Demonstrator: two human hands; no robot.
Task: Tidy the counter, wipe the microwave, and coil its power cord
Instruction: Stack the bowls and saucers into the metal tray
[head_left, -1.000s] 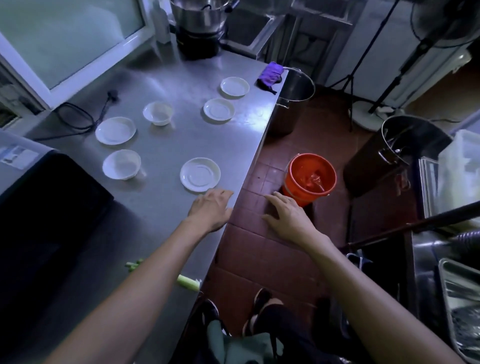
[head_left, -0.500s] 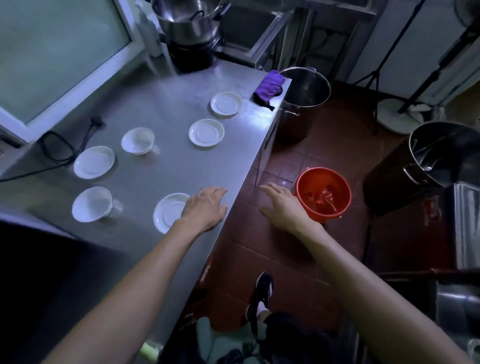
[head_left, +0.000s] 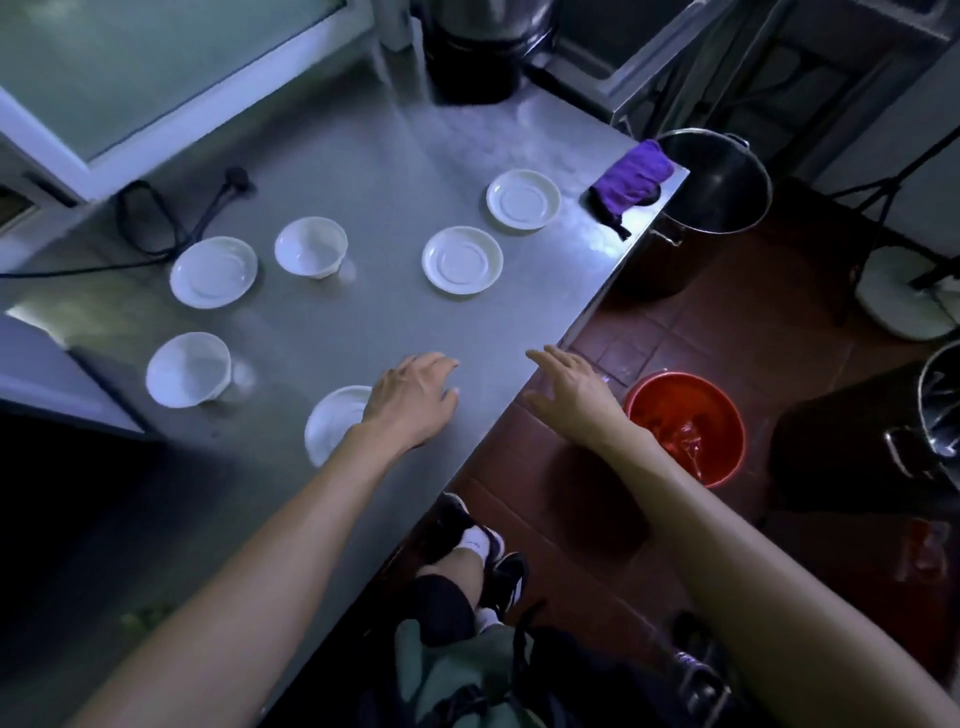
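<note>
Counter (head_left: 395, 156) edge between hands

Red bucket (head_left: 691, 426) beside steel pot (head_left: 714, 182)

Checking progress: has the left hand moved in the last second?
Yes. The left hand went forward along the counter, from short of the nearest saucer to past it.

Over the last second, the left hand (head_left: 413, 402) has advanced along the stainless-steel counter (head_left: 363, 171); it now covers the right part of the nearest white round saucer (head_left: 332, 423), which earlier lay clear ahead of its fingertips. The right hand (head_left: 574, 392) has drawn closer to the counter's edge, fingers extended, now just left of the orange plastic bucket (head_left: 685, 426).
</note>
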